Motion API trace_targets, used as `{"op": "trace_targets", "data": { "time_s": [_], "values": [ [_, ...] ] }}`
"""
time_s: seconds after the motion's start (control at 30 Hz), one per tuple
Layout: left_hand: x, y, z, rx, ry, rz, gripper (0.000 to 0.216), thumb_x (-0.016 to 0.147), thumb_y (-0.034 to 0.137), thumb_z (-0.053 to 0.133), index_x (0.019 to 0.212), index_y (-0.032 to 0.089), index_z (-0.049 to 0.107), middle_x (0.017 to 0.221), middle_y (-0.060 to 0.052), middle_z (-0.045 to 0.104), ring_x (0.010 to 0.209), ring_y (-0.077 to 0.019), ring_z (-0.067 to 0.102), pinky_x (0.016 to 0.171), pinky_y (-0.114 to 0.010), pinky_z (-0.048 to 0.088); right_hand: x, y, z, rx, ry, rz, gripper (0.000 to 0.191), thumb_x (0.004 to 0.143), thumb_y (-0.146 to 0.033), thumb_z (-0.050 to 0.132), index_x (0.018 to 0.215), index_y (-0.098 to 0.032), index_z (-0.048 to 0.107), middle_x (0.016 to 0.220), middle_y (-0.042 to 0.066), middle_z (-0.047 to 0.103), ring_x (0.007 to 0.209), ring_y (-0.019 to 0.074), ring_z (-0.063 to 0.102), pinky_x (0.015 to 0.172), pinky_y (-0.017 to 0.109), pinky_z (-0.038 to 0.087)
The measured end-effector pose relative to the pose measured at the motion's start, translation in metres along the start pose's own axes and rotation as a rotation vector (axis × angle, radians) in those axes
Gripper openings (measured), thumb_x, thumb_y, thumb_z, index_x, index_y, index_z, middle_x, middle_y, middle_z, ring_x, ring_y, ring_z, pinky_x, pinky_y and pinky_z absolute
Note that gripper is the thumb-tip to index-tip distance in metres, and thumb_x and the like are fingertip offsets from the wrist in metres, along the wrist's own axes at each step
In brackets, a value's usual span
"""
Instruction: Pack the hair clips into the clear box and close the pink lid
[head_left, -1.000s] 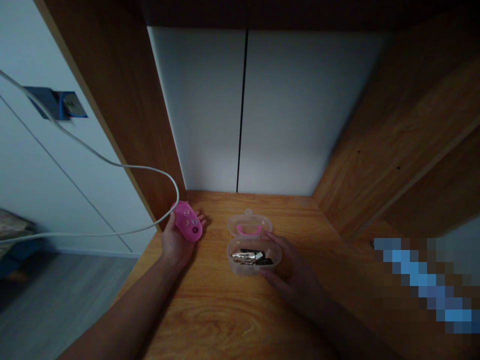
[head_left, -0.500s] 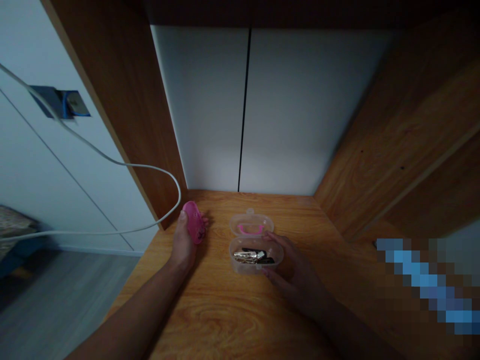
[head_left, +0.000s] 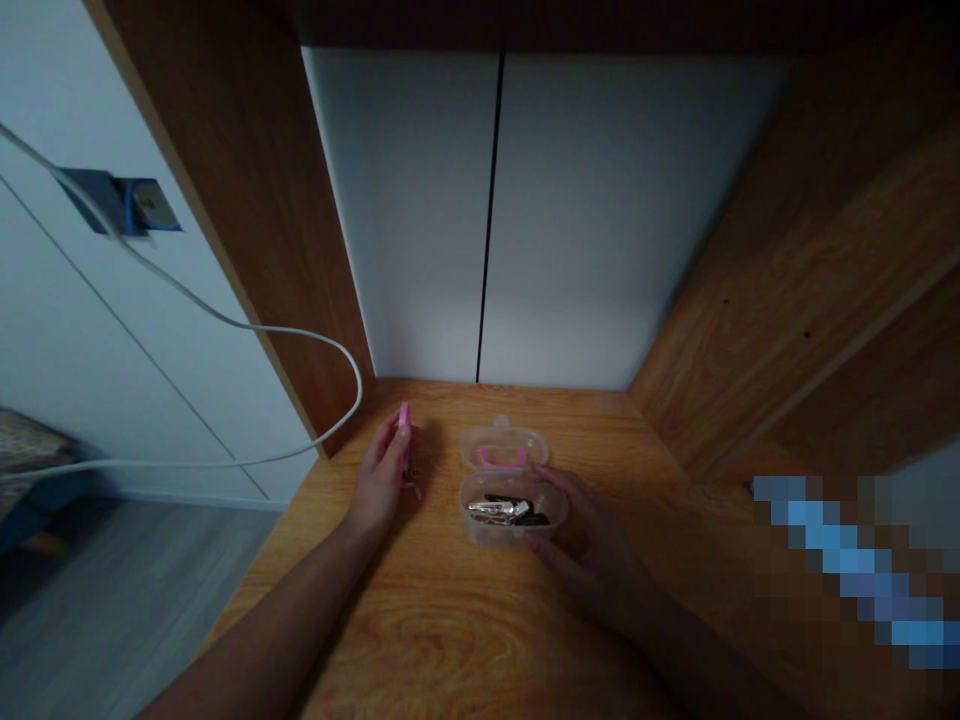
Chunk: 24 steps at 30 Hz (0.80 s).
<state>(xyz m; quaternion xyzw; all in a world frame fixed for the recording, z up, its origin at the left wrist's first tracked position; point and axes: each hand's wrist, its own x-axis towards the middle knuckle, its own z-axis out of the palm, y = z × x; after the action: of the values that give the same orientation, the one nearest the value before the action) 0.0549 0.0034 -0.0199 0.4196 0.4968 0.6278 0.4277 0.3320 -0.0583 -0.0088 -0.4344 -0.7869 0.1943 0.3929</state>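
Observation:
My left hand [head_left: 379,477] grips a thin pink oval piece [head_left: 405,418], seen almost edge-on above the wooden surface. Small bits I cannot make out show at its lower end. To the right stands a clear plastic box [head_left: 487,535], its lid [head_left: 469,440] tipped back with a pink handle [head_left: 502,463] on it. Silver and black hair clips [head_left: 504,511] lie inside. My right hand [head_left: 585,540] steadies the box at its right end, fingertips at the back corner and thumb at the front wall.
A white cable [head_left: 300,333] loops in from the left, close to my left hand. The wooden surface [head_left: 450,630] is bordered by a wooden side panel [head_left: 277,260] on the left, a white back panel [head_left: 427,230] and wood [head_left: 735,330] on the right.
My left hand has turned the pink piece from showing its broad face to nearly edge-on, shifting it slightly right. My right hand and the box stay put.

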Motion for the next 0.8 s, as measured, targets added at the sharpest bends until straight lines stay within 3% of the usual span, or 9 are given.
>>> {"op": "trace_targets", "data": {
  "time_s": [0.1, 0.2, 0.4, 0.57, 0.7, 0.8],
  "values": [
    [-0.001, 0.003, 0.001, 0.038, -0.059, 0.022, 0.059, 0.082, 0.054, 0.067, 0.131, 0.022, 0.060, 0.117, -0.008, 0.069, 0.108, -0.0237, 0.062, 0.089, -0.032, 0.048, 0.000, 0.000, 0.001, 0.015, -0.009, 0.008, 0.059, 0.086, -0.034, 0.066, 0.140, -0.031, 0.042, 0.144, 0.008, 0.051, 0.134, 0.0286, 0.049, 0.113, 0.051, 0.039],
    [-0.002, 0.005, 0.002, 0.069, -0.118, 0.039, 0.063, 0.080, 0.050, 0.070, 0.134, 0.018, 0.059, 0.124, -0.012, 0.067, 0.120, -0.0281, 0.057, 0.102, -0.038, 0.042, 0.001, 0.000, 0.001, 0.024, -0.017, 0.018, 0.059, 0.087, -0.035, 0.066, 0.141, -0.030, 0.041, 0.145, 0.010, 0.050, 0.134, 0.0290, 0.048, 0.114, 0.052, 0.038],
    [-0.006, 0.005, 0.005, 0.093, -0.112, 0.085, 0.061, 0.076, 0.040, 0.077, 0.132, 0.021, 0.060, 0.132, -0.012, 0.063, 0.122, -0.0304, 0.057, 0.101, -0.043, 0.044, 0.000, 0.001, 0.001, -0.001, -0.006, 0.005, 0.059, 0.087, -0.036, 0.066, 0.141, -0.030, 0.042, 0.144, 0.010, 0.051, 0.132, 0.0292, 0.049, 0.112, 0.052, 0.040],
    [-0.010, 0.014, 0.005, 0.084, 0.018, 0.210, 0.050, 0.074, 0.033, 0.079, 0.121, 0.022, 0.068, 0.126, -0.010, 0.067, 0.112, -0.0281, 0.061, 0.090, -0.037, 0.050, 0.003, -0.001, 0.000, -0.022, -0.005, -0.065, 0.051, 0.087, -0.033, 0.066, 0.136, -0.032, 0.050, 0.138, 0.008, 0.056, 0.128, 0.0291, 0.052, 0.109, 0.052, 0.043],
    [-0.008, 0.021, 0.004, 0.164, 0.239, 0.368, 0.045, 0.079, 0.032, 0.075, 0.123, 0.024, 0.066, 0.123, -0.009, 0.066, 0.110, -0.0252, 0.060, 0.098, -0.038, 0.045, 0.006, -0.005, -0.003, 0.014, -0.051, -0.134, 0.023, 0.090, -0.029, 0.063, 0.113, -0.031, 0.067, 0.128, 0.006, 0.064, 0.126, 0.0265, 0.053, 0.106, 0.050, 0.046],
    [-0.006, 0.024, 0.004, 0.091, 0.294, 0.362, 0.057, 0.077, 0.030, 0.078, 0.129, 0.026, 0.057, 0.125, -0.008, 0.062, 0.112, -0.0230, 0.059, 0.101, -0.037, 0.046, 0.007, -0.006, -0.003, 0.006, -0.045, -0.131, 0.012, 0.090, -0.028, 0.063, 0.099, -0.029, 0.071, 0.128, 0.006, 0.063, 0.126, 0.0265, 0.053, 0.105, 0.050, 0.047]
  ]
}}
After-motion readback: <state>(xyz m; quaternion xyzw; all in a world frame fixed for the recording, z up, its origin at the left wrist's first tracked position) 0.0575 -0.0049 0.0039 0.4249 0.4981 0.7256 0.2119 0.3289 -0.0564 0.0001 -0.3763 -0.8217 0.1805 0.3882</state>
